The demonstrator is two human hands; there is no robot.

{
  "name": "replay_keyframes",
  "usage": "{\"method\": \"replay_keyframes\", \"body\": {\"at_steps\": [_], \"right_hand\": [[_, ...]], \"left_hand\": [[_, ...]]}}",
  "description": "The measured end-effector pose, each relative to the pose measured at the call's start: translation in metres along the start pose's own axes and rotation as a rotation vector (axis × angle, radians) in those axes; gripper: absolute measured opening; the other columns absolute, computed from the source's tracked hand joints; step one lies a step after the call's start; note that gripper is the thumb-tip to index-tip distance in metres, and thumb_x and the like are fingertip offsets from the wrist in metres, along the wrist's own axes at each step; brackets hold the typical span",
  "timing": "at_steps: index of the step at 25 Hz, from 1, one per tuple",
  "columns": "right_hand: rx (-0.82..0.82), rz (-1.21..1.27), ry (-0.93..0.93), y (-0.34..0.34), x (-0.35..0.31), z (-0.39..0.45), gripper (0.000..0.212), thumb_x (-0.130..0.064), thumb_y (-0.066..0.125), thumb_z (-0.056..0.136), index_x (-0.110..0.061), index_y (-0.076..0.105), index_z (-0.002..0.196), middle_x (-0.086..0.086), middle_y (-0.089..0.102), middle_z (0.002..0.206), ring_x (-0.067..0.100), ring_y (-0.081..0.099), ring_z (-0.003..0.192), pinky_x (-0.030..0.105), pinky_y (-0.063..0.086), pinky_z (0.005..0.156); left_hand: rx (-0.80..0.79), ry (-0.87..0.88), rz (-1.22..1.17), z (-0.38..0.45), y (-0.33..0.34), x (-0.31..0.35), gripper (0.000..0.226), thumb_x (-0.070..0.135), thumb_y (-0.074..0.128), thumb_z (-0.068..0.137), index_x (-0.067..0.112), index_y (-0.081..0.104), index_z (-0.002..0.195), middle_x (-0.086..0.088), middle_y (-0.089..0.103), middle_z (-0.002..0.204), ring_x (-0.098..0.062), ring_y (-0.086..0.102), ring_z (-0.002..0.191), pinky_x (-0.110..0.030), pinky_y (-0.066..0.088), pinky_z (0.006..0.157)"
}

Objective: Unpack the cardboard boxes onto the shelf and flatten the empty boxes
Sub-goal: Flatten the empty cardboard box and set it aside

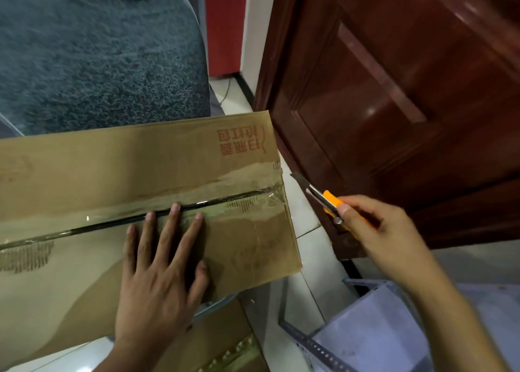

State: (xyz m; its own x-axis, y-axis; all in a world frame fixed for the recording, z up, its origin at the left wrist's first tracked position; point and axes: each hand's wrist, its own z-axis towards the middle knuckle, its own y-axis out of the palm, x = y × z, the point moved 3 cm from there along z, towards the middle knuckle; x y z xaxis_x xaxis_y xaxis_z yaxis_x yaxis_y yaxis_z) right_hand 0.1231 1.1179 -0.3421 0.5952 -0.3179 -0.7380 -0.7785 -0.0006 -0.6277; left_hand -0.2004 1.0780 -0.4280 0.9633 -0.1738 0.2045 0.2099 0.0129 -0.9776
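A brown cardboard box (84,174) fills the left half of the view, its top flaps closed. Clear tape runs along the centre seam (225,198), which shows as a dark slit. My left hand (163,262) lies flat on the near flap, fingers straight and spread, fingertips at the seam. My right hand (377,231) grips an orange utility knife (329,200) just right of the box's right edge. The blade is extended and points up-left, its tip a short way off the box corner. Red printed characters mark the far flap.
A dark red wooden door (394,90) stands close on the right. Behind the box is a grey-blue plush seat (92,53). A grey metal shelf (374,329) with perforated angle rails sits at bottom right. Another cardboard piece (213,340) lies under the box on the white tiled floor.
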Motion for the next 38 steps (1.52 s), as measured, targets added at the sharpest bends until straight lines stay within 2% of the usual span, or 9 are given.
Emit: {"method": "replay_keyframes", "body": {"at_steps": [3, 6, 13, 17, 19, 26, 31, 34, 38], "right_hand": [[0.083, 0.084, 0.066, 0.030, 0.005, -0.018, 0.018, -0.027, 0.060, 0.100, -0.033, 0.074, 0.090, -0.008, 0.069, 0.069, 0.014, 0.064, 0.050, 0.033, 0.050, 0.048], [0.130, 0.078, 0.069, 0.044, 0.008, -0.025, 0.022, -0.031, 0.058, 0.100, -0.037, 0.073, 0.085, -0.009, 0.069, 0.072, 0.020, 0.065, 0.055, 0.036, 0.054, 0.051], [0.190, 0.078, 0.056, 0.053, 0.001, -0.029, 0.019, -0.038, 0.057, 0.099, -0.042, 0.071, 0.087, 0.007, 0.062, 0.062, 0.023, 0.061, 0.053, 0.047, 0.057, 0.057], [0.209, 0.061, 0.052, 0.054, -0.001, -0.033, 0.016, -0.042, 0.056, 0.099, -0.043, 0.070, 0.092, 0.012, 0.058, 0.058, 0.030, 0.054, 0.051, 0.047, 0.056, 0.063], [0.222, 0.085, 0.051, 0.055, -0.004, -0.035, 0.016, -0.041, 0.057, 0.099, -0.042, 0.070, 0.091, 0.013, 0.058, 0.058, 0.032, 0.053, 0.052, 0.044, 0.053, 0.058], [0.252, 0.054, 0.050, 0.059, -0.005, -0.033, 0.019, -0.044, 0.056, 0.098, -0.048, 0.070, 0.086, -0.019, 0.067, 0.068, 0.011, 0.067, 0.068, 0.031, 0.049, 0.063], [0.275, 0.035, 0.050, 0.061, -0.003, -0.037, 0.020, -0.045, 0.057, 0.097, -0.054, 0.069, 0.084, -0.018, 0.067, 0.069, 0.007, 0.066, 0.068, 0.019, 0.046, 0.058], [0.286, 0.034, 0.051, 0.065, 0.000, -0.040, 0.016, -0.047, 0.056, 0.096, -0.056, 0.068, 0.094, -0.014, 0.072, 0.079, 0.012, 0.067, 0.069, 0.032, 0.053, 0.064], [0.339, 0.026, 0.041, 0.063, 0.000, -0.041, 0.016, -0.048, 0.055, 0.096, -0.048, 0.071, 0.099, -0.006, 0.070, 0.075, 0.014, 0.067, 0.072, 0.032, 0.050, 0.065]], "left_hand": [[-0.009, -0.006, 0.008, 0.000, 0.001, 0.000, 0.072, 0.048, 0.040, 0.091, 0.025, 0.029, 0.158, -0.005, 0.016, 0.168, -0.035, 0.009, 0.155, -0.062, 0.016, 0.121], [-0.019, -0.011, 0.015, 0.001, 0.001, 0.000, 0.071, 0.048, 0.039, 0.092, 0.026, 0.027, 0.158, -0.004, 0.014, 0.168, -0.034, 0.007, 0.155, -0.061, 0.015, 0.121], [-0.027, -0.009, 0.029, -0.002, 0.002, 0.000, 0.071, 0.049, 0.038, 0.093, 0.026, 0.025, 0.159, -0.004, 0.013, 0.168, -0.034, 0.007, 0.155, -0.061, 0.017, 0.121], [-0.026, -0.009, 0.031, -0.002, 0.002, 0.000, 0.071, 0.048, 0.039, 0.093, 0.026, 0.025, 0.159, -0.005, 0.012, 0.168, -0.034, 0.007, 0.155, -0.061, 0.017, 0.121], [-0.022, -0.008, 0.031, -0.002, 0.002, 0.000, 0.071, 0.048, 0.039, 0.093, 0.025, 0.026, 0.159, -0.005, 0.013, 0.168, -0.034, 0.007, 0.155, -0.061, 0.018, 0.121], [-0.030, -0.006, 0.034, -0.002, 0.002, -0.001, 0.070, 0.050, 0.036, 0.095, 0.025, 0.025, 0.159, -0.006, 0.012, 0.168, -0.034, 0.006, 0.155, -0.060, 0.017, 0.121], [-0.027, -0.008, 0.041, -0.002, 0.003, -0.001, 0.070, 0.050, 0.036, 0.094, 0.025, 0.026, 0.159, -0.007, 0.013, 0.168, -0.034, 0.007, 0.155, -0.061, 0.019, 0.120], [-0.021, -0.003, 0.037, -0.002, 0.003, 0.000, 0.070, 0.049, 0.037, 0.094, 0.025, 0.026, 0.159, -0.007, 0.014, 0.168, -0.034, 0.008, 0.155, -0.061, 0.019, 0.120], [-0.019, -0.006, 0.035, -0.002, 0.003, -0.001, 0.070, 0.049, 0.037, 0.094, 0.024, 0.026, 0.159, -0.007, 0.014, 0.168, -0.034, 0.007, 0.155, -0.061, 0.019, 0.120]]}}
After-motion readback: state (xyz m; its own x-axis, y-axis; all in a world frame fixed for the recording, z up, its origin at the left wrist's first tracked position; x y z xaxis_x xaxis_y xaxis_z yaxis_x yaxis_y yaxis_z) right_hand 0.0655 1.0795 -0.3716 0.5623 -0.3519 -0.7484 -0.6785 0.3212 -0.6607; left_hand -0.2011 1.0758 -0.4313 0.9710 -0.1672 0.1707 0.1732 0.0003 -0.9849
